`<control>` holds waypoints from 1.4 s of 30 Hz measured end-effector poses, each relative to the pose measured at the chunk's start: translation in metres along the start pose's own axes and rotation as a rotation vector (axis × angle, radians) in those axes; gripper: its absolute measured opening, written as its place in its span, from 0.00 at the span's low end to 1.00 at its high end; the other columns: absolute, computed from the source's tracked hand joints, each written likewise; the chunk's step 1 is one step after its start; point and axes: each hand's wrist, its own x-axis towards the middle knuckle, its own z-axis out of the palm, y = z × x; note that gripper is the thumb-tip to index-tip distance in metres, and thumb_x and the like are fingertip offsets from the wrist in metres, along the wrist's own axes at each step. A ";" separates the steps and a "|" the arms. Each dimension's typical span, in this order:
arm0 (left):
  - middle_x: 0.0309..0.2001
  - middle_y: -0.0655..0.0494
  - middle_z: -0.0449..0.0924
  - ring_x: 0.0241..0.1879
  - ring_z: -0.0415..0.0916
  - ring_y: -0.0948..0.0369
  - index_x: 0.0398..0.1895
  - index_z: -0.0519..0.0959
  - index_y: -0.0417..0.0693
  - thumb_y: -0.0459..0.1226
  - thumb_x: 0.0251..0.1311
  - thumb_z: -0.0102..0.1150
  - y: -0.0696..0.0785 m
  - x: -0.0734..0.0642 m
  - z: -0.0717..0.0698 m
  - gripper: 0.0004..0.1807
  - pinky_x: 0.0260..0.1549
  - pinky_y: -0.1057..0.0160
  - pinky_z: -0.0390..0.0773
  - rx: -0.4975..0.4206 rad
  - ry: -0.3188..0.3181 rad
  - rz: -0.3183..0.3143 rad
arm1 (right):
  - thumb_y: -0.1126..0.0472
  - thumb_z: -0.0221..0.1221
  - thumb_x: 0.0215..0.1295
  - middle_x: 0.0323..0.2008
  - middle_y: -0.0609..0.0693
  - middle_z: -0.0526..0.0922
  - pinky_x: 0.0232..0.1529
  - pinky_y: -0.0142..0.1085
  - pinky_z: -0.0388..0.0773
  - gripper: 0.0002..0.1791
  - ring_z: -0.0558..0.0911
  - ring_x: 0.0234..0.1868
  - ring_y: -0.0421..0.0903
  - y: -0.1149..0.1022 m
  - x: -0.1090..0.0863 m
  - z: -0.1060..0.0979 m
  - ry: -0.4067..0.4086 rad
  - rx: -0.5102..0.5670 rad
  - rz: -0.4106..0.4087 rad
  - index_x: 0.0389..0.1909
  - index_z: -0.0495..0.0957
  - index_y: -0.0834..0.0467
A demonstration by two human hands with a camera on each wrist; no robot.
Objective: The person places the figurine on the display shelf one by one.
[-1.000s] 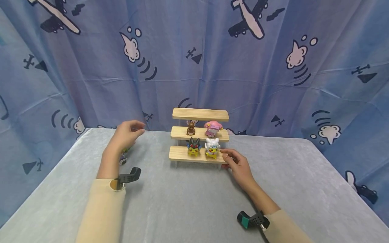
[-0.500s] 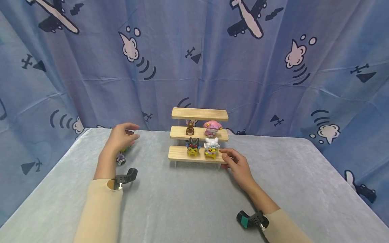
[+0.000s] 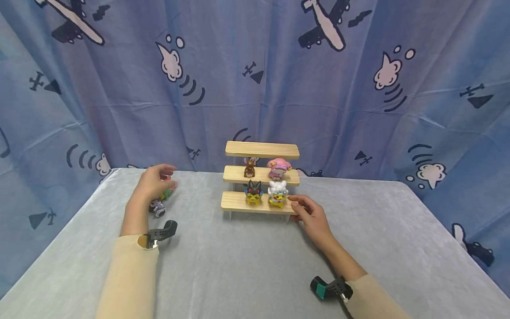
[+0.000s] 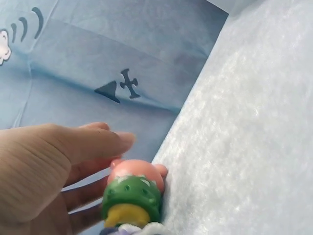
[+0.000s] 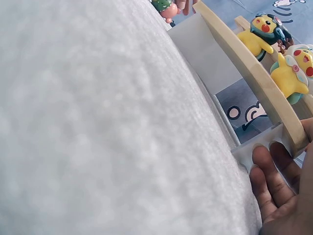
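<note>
Head view: the left hand (image 3: pixel 153 182) hung at the bench's (image 3: pixel 223 266) far left, beside a pink-and-green figure (image 3: pixel 166 193) and a purple figure (image 3: pixel 158 207). The right hand (image 3: pixel 314 219) gripped the near right end of a three-tier wooden stand (image 3: pixel 234 201).

Left wrist view: the fingers were loosely bent and parted near the pink-and-green figure, apparently holding nothing; contact was unclear. A gentle pinch would likely avoid knocking the purple figure.

Right wrist view: fingers touched the stand's clear leg; steady, light pressure seemed best.
</note>
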 end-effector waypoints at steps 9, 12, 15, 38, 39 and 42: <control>0.68 0.32 0.70 0.67 0.69 0.39 0.69 0.71 0.41 0.37 0.64 0.61 -0.004 0.000 0.001 0.30 0.66 0.39 0.70 0.018 -0.051 -0.027 | 0.55 0.54 0.77 0.59 0.63 0.80 0.40 0.30 0.84 0.19 0.82 0.40 0.33 -0.001 0.000 0.000 0.002 -0.004 -0.005 0.58 0.78 0.64; 0.67 0.31 0.70 0.64 0.71 0.39 0.70 0.70 0.42 0.37 0.64 0.62 -0.007 0.000 0.002 0.30 0.62 0.40 0.73 0.022 -0.064 -0.053 | 0.55 0.54 0.77 0.59 0.63 0.80 0.40 0.30 0.84 0.19 0.82 0.40 0.33 0.000 0.000 0.000 0.000 -0.007 -0.002 0.58 0.78 0.63; 0.65 0.30 0.72 0.58 0.74 0.42 0.70 0.70 0.43 0.38 0.64 0.63 -0.009 0.001 0.003 0.31 0.57 0.44 0.75 0.041 -0.061 -0.068 | 0.55 0.54 0.77 0.59 0.62 0.80 0.40 0.30 0.84 0.19 0.82 0.40 0.33 0.000 0.000 0.000 -0.002 -0.008 0.001 0.58 0.78 0.63; 0.54 0.35 0.80 0.49 0.75 0.45 0.57 0.80 0.38 0.31 0.58 0.59 -0.002 0.004 0.016 0.21 0.48 0.48 0.77 0.136 0.039 0.017 | 0.56 0.54 0.77 0.59 0.64 0.80 0.40 0.30 0.85 0.18 0.82 0.41 0.32 0.000 -0.001 0.000 -0.003 -0.015 -0.015 0.58 0.78 0.64; 0.54 0.35 0.80 0.49 0.75 0.45 0.57 0.80 0.39 0.31 0.59 0.58 0.001 0.005 0.017 0.21 0.48 0.49 0.77 0.123 0.043 0.027 | 0.55 0.54 0.77 0.59 0.63 0.80 0.40 0.30 0.85 0.18 0.82 0.41 0.32 0.000 -0.001 0.000 -0.003 -0.015 -0.015 0.58 0.78 0.63; 0.55 0.36 0.80 0.50 0.75 0.46 0.57 0.80 0.40 0.31 0.60 0.57 0.006 0.007 0.021 0.20 0.49 0.50 0.76 0.084 0.038 0.047 | 0.55 0.54 0.77 0.59 0.63 0.80 0.40 0.30 0.85 0.18 0.82 0.41 0.32 0.000 -0.001 0.000 0.001 -0.010 -0.017 0.58 0.78 0.63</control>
